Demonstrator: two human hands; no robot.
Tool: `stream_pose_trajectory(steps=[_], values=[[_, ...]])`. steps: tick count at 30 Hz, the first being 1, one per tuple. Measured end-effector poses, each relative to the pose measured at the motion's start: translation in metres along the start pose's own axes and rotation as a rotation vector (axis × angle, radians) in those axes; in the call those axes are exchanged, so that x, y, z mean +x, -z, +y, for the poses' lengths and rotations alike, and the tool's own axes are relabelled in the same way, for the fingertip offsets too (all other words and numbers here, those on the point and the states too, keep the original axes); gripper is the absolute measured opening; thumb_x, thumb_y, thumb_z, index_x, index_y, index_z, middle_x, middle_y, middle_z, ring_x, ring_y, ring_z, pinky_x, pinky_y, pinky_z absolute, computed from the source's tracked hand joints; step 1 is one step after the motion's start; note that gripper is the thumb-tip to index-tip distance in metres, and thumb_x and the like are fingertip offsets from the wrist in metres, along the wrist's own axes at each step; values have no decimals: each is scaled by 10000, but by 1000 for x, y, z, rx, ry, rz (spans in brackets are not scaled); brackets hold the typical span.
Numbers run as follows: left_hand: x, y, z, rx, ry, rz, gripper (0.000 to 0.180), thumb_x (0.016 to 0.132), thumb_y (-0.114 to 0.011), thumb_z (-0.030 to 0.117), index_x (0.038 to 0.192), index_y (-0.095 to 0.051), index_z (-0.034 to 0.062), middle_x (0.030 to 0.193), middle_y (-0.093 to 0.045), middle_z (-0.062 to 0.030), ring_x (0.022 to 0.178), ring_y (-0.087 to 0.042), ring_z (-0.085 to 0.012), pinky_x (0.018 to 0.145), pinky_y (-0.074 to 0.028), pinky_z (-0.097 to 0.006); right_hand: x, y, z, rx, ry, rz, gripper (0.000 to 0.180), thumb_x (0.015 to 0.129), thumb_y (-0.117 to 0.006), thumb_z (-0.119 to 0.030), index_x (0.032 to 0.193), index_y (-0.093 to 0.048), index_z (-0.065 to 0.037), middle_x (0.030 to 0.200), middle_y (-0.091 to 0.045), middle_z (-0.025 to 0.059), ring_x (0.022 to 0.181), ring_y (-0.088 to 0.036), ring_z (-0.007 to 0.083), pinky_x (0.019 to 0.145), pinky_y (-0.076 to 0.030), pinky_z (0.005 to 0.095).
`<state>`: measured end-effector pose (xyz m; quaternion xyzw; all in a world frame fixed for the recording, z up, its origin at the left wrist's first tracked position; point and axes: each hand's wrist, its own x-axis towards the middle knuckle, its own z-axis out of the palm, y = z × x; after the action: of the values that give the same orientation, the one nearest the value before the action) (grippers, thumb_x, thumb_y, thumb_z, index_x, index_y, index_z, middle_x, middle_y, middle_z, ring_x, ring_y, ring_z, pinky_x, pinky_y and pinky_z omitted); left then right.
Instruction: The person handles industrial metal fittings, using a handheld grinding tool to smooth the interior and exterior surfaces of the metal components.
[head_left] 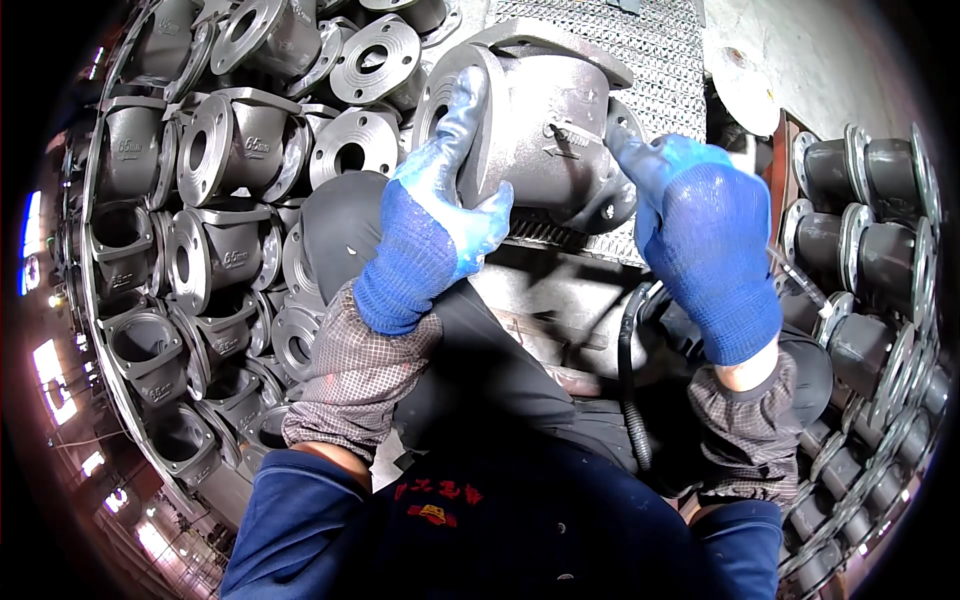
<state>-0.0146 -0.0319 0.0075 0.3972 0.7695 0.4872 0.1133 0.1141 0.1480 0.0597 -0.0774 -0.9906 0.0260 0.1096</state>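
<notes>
A grey cast-metal valve body (555, 125) with round end flanges and a raised arrow on its side rests on a perforated metal work surface (660, 60) in front of me. My left hand (440, 190), in a blue coated glove, grips its left flange, the index finger laid along the flange face and the thumb held toward me. On the other end, my right hand (695, 200), gloved alike, has its index finger at the right flange (615, 195). The remaining right fingers curl under and are partly hidden.
Similar valve castings (240, 150) are stacked in rows at the left, close to my knee. More dark flanged castings (850, 240) stand piled at the right. A black corrugated hose (628, 385) hangs between my legs. A pale round disc (745, 90) lies beyond the work surface.
</notes>
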Motion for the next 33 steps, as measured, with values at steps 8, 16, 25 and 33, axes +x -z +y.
stream_pose_trajectory(steps=[8, 16, 25, 33], values=[[0, 3, 6, -17, 68, -19, 759, 741, -585, -30, 1442, -294, -24, 1464, -353, -177, 1331, -369, -239, 1087, -302, -332, 4, 5, 20, 242, -34, -2, 325, 813, -560, -5, 1082, -685, -137, 730, -642, 96, 637, -609, 239, 594, -495, 328], [-1, 0, 3, -163, 110, -10, 738, 753, -552, -86, 1440, -287, -38, 1490, -312, -154, 1383, -276, -234, 1112, -241, -331, -18, -20, 8, 551, -280, -14, 502, 709, -505, 69, 1143, -659, -131, 821, -653, 142, 695, -636, 270, 655, -508, 321], [-4, 8, 4, -273, 443, 37, 775, 776, -527, -109, 1479, -243, 49, 1216, -544, -99, 710, -540, -69, 595, -474, -202, -20, -52, -7, 997, -448, 121, 358, 782, -566, -42, 1112, -670, -135, 933, -670, 148, 743, -657, 301, 680, -533, 364], [-1, 13, 1, -366, 489, 93, 750, 790, -504, -131, 1477, -246, 29, 1323, -467, -110, 859, -526, -64, 665, -478, -183, -12, -70, -19, 938, -346, 106, 312, 813, -566, -70, 1101, -668, -133, 993, -663, 159, 845, -651, 324, 747, -527, 379]])
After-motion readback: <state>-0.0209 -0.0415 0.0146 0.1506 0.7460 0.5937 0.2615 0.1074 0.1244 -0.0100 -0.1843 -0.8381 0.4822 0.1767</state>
